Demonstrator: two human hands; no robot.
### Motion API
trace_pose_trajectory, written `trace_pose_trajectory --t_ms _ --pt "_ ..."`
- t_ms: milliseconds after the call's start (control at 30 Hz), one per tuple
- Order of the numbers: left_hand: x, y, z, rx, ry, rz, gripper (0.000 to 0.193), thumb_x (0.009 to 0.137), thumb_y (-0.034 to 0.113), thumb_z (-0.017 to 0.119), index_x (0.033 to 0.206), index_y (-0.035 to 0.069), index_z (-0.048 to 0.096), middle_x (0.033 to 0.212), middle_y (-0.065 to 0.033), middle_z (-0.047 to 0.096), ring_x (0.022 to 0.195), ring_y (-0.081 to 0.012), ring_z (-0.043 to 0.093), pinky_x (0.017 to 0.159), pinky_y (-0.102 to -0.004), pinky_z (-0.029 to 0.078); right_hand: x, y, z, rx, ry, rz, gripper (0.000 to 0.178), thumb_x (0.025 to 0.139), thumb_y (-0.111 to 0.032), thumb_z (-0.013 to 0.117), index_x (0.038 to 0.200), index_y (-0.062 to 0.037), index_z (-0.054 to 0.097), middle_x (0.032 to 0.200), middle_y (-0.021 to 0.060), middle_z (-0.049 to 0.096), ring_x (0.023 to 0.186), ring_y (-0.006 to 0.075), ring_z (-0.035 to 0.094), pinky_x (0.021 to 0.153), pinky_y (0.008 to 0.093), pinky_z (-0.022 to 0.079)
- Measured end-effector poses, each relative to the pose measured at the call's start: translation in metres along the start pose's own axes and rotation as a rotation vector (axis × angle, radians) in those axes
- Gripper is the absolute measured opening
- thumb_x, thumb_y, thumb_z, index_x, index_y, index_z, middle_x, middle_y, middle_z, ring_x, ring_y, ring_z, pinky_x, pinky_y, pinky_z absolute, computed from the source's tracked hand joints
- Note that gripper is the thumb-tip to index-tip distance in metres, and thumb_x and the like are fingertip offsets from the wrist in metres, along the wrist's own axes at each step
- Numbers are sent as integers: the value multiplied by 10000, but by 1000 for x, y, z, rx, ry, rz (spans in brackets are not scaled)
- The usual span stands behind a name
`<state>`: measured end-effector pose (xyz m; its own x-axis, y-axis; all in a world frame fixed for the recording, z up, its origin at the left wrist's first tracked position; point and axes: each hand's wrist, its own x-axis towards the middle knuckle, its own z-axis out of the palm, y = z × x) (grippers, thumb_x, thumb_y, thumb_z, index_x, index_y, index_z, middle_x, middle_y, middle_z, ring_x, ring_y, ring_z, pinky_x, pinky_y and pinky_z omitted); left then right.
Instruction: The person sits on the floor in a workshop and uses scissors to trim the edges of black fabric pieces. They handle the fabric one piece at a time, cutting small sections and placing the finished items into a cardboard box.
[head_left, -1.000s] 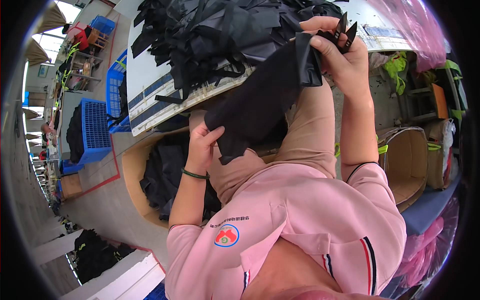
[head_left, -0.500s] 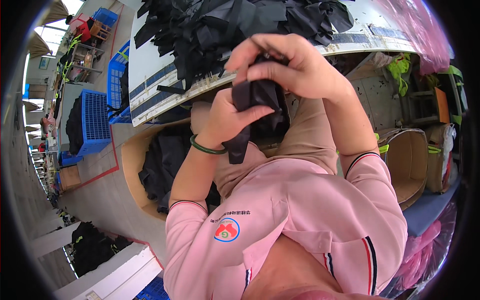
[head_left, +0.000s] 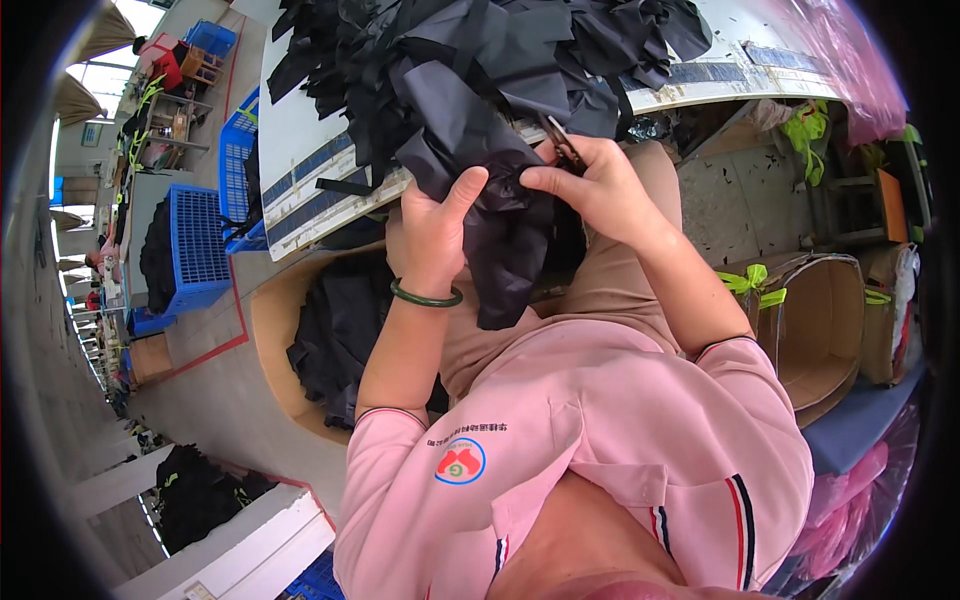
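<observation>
A black fabric piece (head_left: 512, 235) is stretched between my two hands at the table's near edge, its lower end hanging over my lap. My left hand (head_left: 437, 225), with a green bangle at the wrist, grips its left side, thumb on top and fingers hidden beneath. On the other side my right hand (head_left: 600, 185) pinches the cloth with the thumb. A small dark pair of thread snips (head_left: 563, 145) sits in that same hand, its points toward the table. Beyond my hands a heap of black fabric pieces (head_left: 520, 40) covers much of the white table (head_left: 285, 215).
A cardboard box (head_left: 275, 345) of black fabric stands by my left leg. Blue plastic crates (head_left: 200, 245) are farther left. At the right are an open cardboard box (head_left: 815, 330), a bright green tied strip (head_left: 748, 280) and pink plastic sheeting (head_left: 850, 60).
My hands have spread apart and the bunched black fabric has opened out between them. My right hand has come lower and to the right, and the snips now show in it.
</observation>
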<state>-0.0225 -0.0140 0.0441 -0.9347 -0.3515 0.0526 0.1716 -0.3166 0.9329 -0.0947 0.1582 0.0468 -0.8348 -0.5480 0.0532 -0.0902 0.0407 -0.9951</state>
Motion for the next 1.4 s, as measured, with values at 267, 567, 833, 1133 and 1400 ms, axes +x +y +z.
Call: trace_pose_trajectory --t_ms 267,567,833,1133,1400 --pt "-3 -3 -37 -33 -15 86 181 873 54 645 1049 11 645 1037 -66 660 932 -118 601 855 -248 464 19 -4 -38 456 -39 116 195 871 -174 681 763 -68 557 535 -78 391 424 4 283 388 201 193" --pt "0 31 -20 -134 -39 259 227 923 130 583 1113 7 599 1145 -99 623 1026 -191 596 932 -325 447 19 -33 -17 122 -82 -170 358 777 -225 785 986 6 608 791 -44 567 759 41 479 645 232 435" --pt "-13 29 -42 -8 -119 230 228 918 109 591 1127 20 580 1104 -93 633 994 -186 607 891 -320 472 21 -12 -14 286 -27 72 214 839 -204 705 741 -56 585 551 -63 440 476 25 365 432 208 285" --pt "1 42 -44 692 157 762 260 888 66 601 1134 7 541 1142 -103 577 1063 -199 544 958 -346 411 13 -23 -13 -19 15 -102 263 773 -152 759 720 -24 536 620 -54 436 616 49 376 563 239 348" --pt "1 41 -3 839 -339 418 277 803 102 736 1021 -3 601 941 -49 637 863 -117 581 801 -252 453 3 -33 -4 40 -93 -104 178 818 -145 705 791 0 606 654 -38 496 643 47 406 578 227 361"
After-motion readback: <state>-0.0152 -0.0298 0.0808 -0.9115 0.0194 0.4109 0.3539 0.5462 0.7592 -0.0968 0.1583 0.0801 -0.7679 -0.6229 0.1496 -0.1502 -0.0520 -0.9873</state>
